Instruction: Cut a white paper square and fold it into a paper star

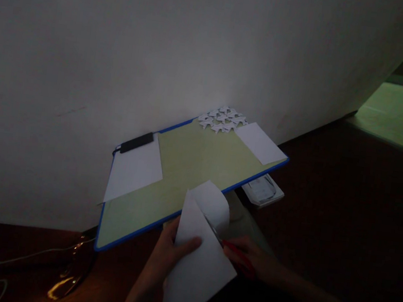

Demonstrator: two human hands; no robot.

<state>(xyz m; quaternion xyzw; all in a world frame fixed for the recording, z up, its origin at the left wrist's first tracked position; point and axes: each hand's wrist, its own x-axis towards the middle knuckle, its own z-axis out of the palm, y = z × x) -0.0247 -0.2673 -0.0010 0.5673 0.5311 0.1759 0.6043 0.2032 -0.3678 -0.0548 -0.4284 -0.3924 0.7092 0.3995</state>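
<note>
My left hand (174, 250) grips a white sheet of paper (198, 268) by its left side, thumb on top and fingers underneath. Red-handled scissors (241, 260) are in my right hand (256, 258), their blades lying in a long slit in the sheet. The part beyond the slit curls up and away to the right. Both hands are just in front of the near edge of a small blue-rimmed table (192, 164). How far the blades are apart is too dark to tell.
On the table lie another white sheet (135, 170) under a dark flat object (136, 143), a smaller sheet (261, 143) at right, and several white paper cutouts (222, 119) against the wall (199, 48). A pale box (262, 190) sits lower right. White cables (26, 260) run over the floor.
</note>
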